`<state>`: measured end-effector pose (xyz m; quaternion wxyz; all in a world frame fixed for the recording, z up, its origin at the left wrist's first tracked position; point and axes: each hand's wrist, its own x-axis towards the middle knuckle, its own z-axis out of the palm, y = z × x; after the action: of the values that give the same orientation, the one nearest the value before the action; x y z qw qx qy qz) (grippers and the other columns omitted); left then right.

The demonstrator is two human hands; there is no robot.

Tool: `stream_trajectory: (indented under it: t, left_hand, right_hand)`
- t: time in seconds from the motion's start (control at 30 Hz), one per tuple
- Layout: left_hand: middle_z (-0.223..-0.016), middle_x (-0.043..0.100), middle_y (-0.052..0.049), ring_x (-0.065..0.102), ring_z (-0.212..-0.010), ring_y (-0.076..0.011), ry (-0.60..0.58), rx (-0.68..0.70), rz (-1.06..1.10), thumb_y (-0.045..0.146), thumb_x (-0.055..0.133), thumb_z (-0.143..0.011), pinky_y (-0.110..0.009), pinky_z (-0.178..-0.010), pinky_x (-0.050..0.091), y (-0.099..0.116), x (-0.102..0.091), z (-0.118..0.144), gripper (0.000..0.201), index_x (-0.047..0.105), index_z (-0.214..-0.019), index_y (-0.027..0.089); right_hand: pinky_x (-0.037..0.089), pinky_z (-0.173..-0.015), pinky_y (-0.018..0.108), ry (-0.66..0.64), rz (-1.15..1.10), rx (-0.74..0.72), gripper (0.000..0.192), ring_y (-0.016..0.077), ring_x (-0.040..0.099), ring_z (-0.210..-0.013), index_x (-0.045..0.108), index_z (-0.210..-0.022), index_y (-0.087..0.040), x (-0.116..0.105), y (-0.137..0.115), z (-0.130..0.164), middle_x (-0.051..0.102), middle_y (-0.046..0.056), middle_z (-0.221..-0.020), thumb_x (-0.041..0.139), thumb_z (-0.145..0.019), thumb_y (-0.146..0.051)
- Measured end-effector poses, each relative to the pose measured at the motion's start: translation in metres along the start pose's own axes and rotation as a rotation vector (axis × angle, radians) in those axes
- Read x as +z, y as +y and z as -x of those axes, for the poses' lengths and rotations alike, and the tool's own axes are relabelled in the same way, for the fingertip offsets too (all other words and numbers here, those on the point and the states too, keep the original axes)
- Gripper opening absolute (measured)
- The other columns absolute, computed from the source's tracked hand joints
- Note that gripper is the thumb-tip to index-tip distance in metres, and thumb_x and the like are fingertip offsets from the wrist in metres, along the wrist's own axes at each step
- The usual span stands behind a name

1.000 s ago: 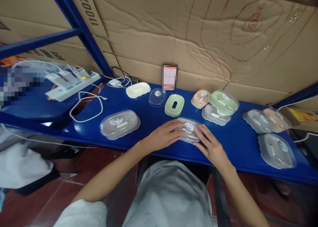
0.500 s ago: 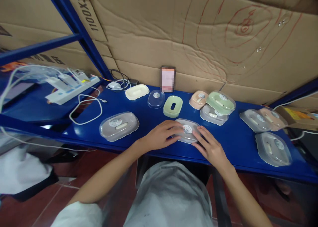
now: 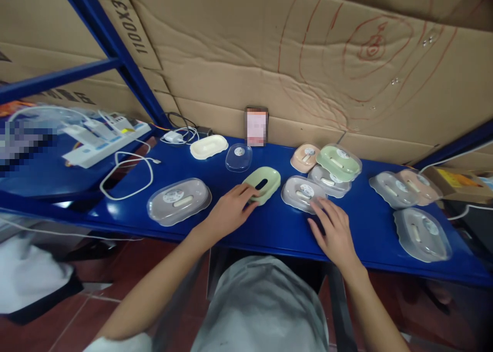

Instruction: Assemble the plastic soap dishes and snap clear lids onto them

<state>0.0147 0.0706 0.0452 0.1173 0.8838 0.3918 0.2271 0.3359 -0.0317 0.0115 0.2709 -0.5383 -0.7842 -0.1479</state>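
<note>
My left hand (image 3: pixel 236 207) grips the near left end of a green oval box part (image 3: pixel 269 181) with a slot in its middle; the piece looks slightly tilted. My right hand (image 3: pixel 333 228) has its fingers spread, the tips at the near right edge of a grey box with a clear lid (image 3: pixel 298 194) and a round label. Behind the green part lie a loose clear lid (image 3: pixel 239 158) and a cream oval tray (image 3: pixel 209 147). Left of my left hand rests another grey lidded box (image 3: pixel 181 202).
Green (image 3: pixel 339 159), peach (image 3: pixel 304 158) and grey (image 3: pixel 327 181) lidded boxes cluster at centre right. More grey boxes (image 3: pixel 421 234) sit far right. A phone (image 3: pixel 256 126) leans on the cardboard wall (image 3: pixel 215 59). White cables (image 3: pixel 127 175) and a power strip (image 3: pixel 108 144) lie left.
The grey lidded box has moved right, away from my left hand. My left hand has gone to the green part, which is now turned and drawn nearer. My right hand has shifted slightly right.
</note>
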Motion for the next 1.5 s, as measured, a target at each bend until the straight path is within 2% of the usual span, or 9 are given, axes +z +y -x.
stream_trajectory:
  t: [0.13,0.23,0.43,0.63,0.8,0.97,1.13,1.23,1.5]
  left_hand:
    - [-0.127,0.07,-0.005,0.067,-0.126,-0.021,-0.07,0.14,0.13,0.013,0.054,-0.103,-0.053,-0.13,0.037,-0.009,-0.009,0.028,0.021,0.064,-0.119,0.023]
    - [-0.132,0.07,-0.006,0.066,-0.129,-0.0203,-0.013,0.133,0.124,0.009,0.046,-0.102,-0.049,-0.13,0.038,-0.008,-0.013,0.014,0.031,0.064,-0.123,0.023]
    - [-0.157,0.054,-0.017,0.051,-0.148,-0.0341,-0.033,-0.385,-0.344,0.022,0.047,-0.106,-0.051,-0.119,0.045,-0.006,-0.028,-0.078,0.045,0.053,-0.15,0.022]
    - [-0.148,0.058,-0.033,0.057,-0.138,-0.0499,-0.165,-0.687,-0.393,0.046,0.046,-0.107,-0.064,-0.106,0.05,-0.051,-0.045,-0.122,0.056,0.051,-0.15,0.01]
    - [-0.145,0.065,-0.025,0.066,-0.133,-0.0418,-0.318,-0.619,-0.336,0.063,0.055,-0.101,-0.052,-0.107,0.052,-0.06,-0.036,-0.099,0.071,0.049,-0.154,0.016]
    - [-0.161,0.057,-0.013,0.056,-0.147,-0.0307,-0.415,-0.455,-0.284,0.057,0.055,-0.104,-0.041,-0.116,0.045,-0.067,-0.044,-0.09,0.061,0.05,-0.158,0.029]
    - [-0.16,0.05,-0.03,0.05,-0.149,-0.0451,-0.354,-0.629,-0.442,0.037,0.062,-0.102,-0.064,-0.116,0.042,-0.096,-0.068,-0.105,0.059,0.053,-0.154,0.011]
    - [-0.148,0.062,-0.022,0.063,-0.136,-0.0371,-0.37,-0.702,-0.491,0.04,0.069,-0.101,-0.06,-0.112,0.05,-0.105,-0.074,-0.11,0.047,0.064,-0.139,0.012]
    - [-0.141,0.068,-0.019,0.068,-0.129,-0.0366,-0.237,-0.494,-0.45,0.019,0.057,-0.102,-0.045,-0.106,0.053,-0.053,-0.086,-0.084,0.033,0.068,-0.134,0.015]
  right_hand:
    - [0.044,-0.117,0.053,-0.066,-0.019,-0.085,0.054,0.0322,0.058,-0.142,0.052,-0.158,-0.025,0.001,-0.019,-0.006,0.063,0.014,-0.153,0.063,-0.106,-0.023]
    - [0.037,-0.124,0.05,-0.133,-0.023,-0.185,0.051,0.0287,0.053,-0.148,0.053,-0.158,-0.022,0.004,-0.036,-0.02,0.059,0.011,-0.159,0.058,-0.107,-0.019]
    - [0.033,-0.129,0.052,-0.224,-0.05,-0.334,0.051,0.0284,0.05,-0.152,0.05,-0.159,-0.015,0.022,-0.063,-0.061,0.058,0.014,-0.16,0.056,-0.109,-0.025]
    - [0.043,-0.118,0.053,-0.2,-0.123,-0.378,0.032,0.026,0.069,-0.116,0.069,-0.138,-0.018,0.029,-0.071,-0.065,0.078,0.011,-0.12,0.056,-0.109,-0.02]
    - [0.052,-0.105,0.045,-0.188,-0.225,-0.394,0.029,0.0233,0.07,-0.109,0.07,-0.134,-0.017,0.017,-0.069,-0.043,0.078,0.01,-0.12,0.06,-0.108,-0.021]
    - [0.046,-0.118,0.049,-0.201,-0.183,-0.349,0.046,0.0244,0.066,-0.13,0.061,-0.149,-0.017,0.016,-0.047,-0.038,0.074,0.01,-0.138,0.051,-0.105,-0.006]
    - [0.049,-0.113,0.048,-0.188,-0.148,-0.332,0.048,0.0241,0.065,-0.133,0.062,-0.151,-0.022,0.023,-0.037,-0.053,0.075,0.009,-0.138,0.05,-0.107,-0.008]
    - [0.05,-0.105,0.044,-0.19,-0.157,-0.339,0.042,0.0231,0.069,-0.126,0.065,-0.147,-0.023,0.022,-0.041,-0.057,0.077,0.008,-0.132,0.054,-0.108,-0.013]
    - [0.048,-0.1,0.04,-0.176,-0.185,-0.325,0.034,0.0223,0.069,-0.123,0.067,-0.142,-0.021,0.021,-0.041,-0.058,0.078,0.006,-0.132,0.056,-0.11,-0.016]
